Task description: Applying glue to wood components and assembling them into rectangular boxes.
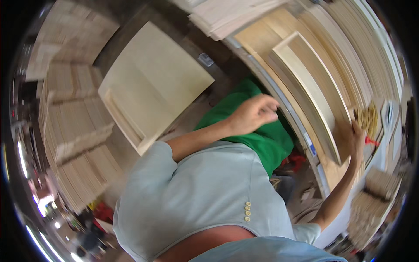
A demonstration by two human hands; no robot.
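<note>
A long, shallow, pale wooden box [305,87] with raised sides rests on the wooden workbench [262,39] at the right. My right hand [358,139] grips the near end of this box, its fingers partly hidden behind the edge. In front of my green-clad legs, close to the bench edge, my left hand [256,114] hangs in the air, apart from the box. Its fingers are curled in and slightly blurred; whether anything small is in them is hidden.
A pale wooden panel [161,78] with a raised strip stands at left of centre. Tall stacks of wooden boards [76,126] line the left side. Long strips [362,52] lie along the far right, near a yellowish bundle [367,120]. Another board stack [374,201] sits at lower right.
</note>
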